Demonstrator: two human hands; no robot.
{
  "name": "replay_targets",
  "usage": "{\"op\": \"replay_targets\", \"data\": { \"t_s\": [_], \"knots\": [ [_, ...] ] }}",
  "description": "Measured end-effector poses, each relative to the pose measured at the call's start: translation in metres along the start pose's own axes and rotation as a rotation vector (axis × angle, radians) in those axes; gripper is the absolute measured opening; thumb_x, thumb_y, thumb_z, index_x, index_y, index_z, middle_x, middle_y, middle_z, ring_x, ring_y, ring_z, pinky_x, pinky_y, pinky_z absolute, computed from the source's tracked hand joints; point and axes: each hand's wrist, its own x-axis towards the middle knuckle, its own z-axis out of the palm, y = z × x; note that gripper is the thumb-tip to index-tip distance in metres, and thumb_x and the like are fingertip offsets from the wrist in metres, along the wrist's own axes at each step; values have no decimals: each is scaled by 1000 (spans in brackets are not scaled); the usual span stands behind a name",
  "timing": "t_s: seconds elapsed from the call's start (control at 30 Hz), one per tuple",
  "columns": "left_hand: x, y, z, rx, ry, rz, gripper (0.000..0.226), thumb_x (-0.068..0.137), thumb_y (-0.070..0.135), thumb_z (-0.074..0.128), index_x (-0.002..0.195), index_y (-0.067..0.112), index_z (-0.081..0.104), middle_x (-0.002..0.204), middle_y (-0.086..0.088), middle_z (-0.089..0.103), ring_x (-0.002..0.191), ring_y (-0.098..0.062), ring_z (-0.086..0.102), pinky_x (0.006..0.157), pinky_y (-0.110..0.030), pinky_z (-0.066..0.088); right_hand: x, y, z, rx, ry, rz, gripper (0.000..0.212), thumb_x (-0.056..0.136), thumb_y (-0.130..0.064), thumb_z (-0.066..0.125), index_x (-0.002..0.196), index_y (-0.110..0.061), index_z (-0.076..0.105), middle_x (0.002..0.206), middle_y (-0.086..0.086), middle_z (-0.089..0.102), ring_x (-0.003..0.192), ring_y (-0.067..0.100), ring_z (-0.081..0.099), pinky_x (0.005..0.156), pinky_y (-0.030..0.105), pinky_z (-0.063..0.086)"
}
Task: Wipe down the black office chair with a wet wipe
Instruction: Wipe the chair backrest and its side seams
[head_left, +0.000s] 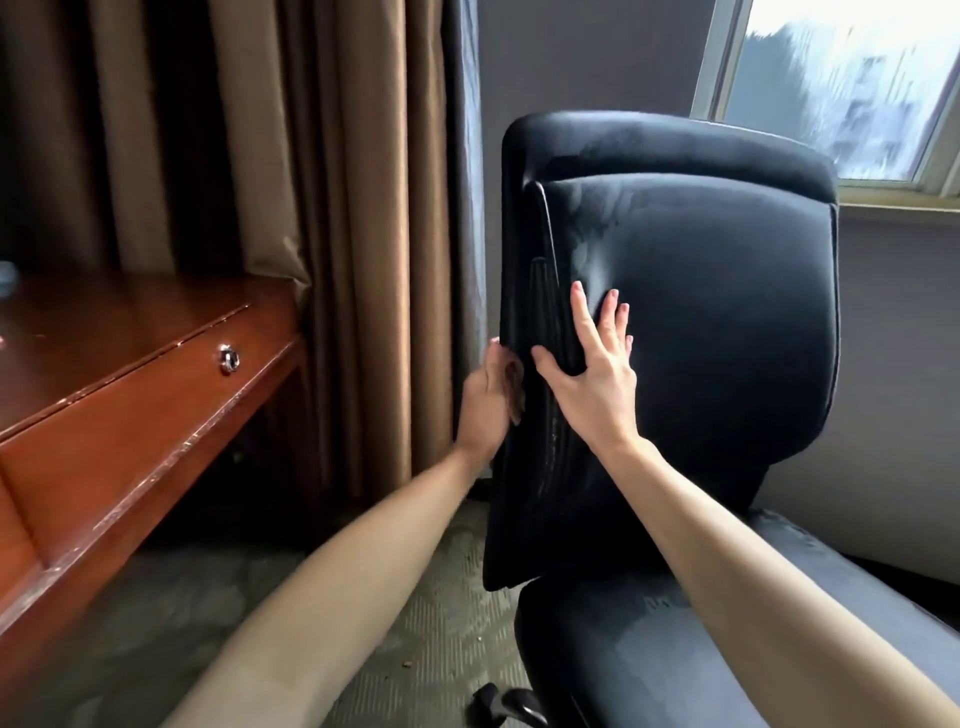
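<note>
Curtains (363, 208) hang beside the chair (675, 654); right hand (592, 379) flat on its backrest (727, 312), left hand (485, 397) behind its edge, grip hidden. Uneven pressure could swivel it.

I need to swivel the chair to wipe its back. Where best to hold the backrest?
Probably the backrest by its upright side edge, from the curtain side, where the left hand is: narrow enough to wrap fingers round, while the broad padded front gives no purchase.
</note>
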Motion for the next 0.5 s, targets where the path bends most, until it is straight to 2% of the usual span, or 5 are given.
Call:
{"op": "replay_targets", "data": {
  "t_s": [0.2, 0.3, 0.37, 0.43, 0.5],
  "knots": [
    [-32, -39, 0, -10, 51, -103, 56, 107, 41, 27, 67, 15, 55, 45, 0, 48, 38, -15, 44, 43, -26, 35, 0, -1, 2, -11, 10, 6, 79, 93, -35, 65, 155, -36, 17, 166, 8, 0, 153, 22, -9, 122, 40, -3],
    [-24, -38, 2, 31, 82, -48, 53, 107, 41, 28, 65, 35, 60, 53, 6, 52, 47, -17, 49, 53, -37, 41, 1, 0, -1, -16, 9, 15, 79, 93, -37, 64, 155, -37, 16, 166, 6, 0, 153, 21, -9, 122, 40, -3],
    [-14, -28, 5, 74, 81, -4, 47, 106, 42, 28, 74, 41, 62, 70, 7, 61, 68, -19, 59, 70, -44, 49, 2, 1, -1, -19, 6, 16, 79, 93, -38, 64, 155, -37, 16, 166, 6, 0, 153, 21, -9, 122, 39, -3],
    [3, -4, 10, 72, 87, 24, 39, 108, 36, 27, 89, 28, 60, 87, 4, 63, 87, -16, 61, 88, -38, 49, 2, 1, -1, -21, 13, 10, 79, 93, -37, 65, 155, -38, 16, 166, 7, 1, 153, 21, -8, 122, 40, -2],
    [23, 27, 16, 42, 101, 58, 36, 109, 29, 27, 94, 17, 58, 86, 6, 60, 84, -8, 58, 86, -23, 46, 2, 1, -2, -16, 12, 7, 79, 93, -34, 65, 155, -37, 17, 166, 7, 2, 153, 22, -7, 122, 41, -1]
  ]
}}
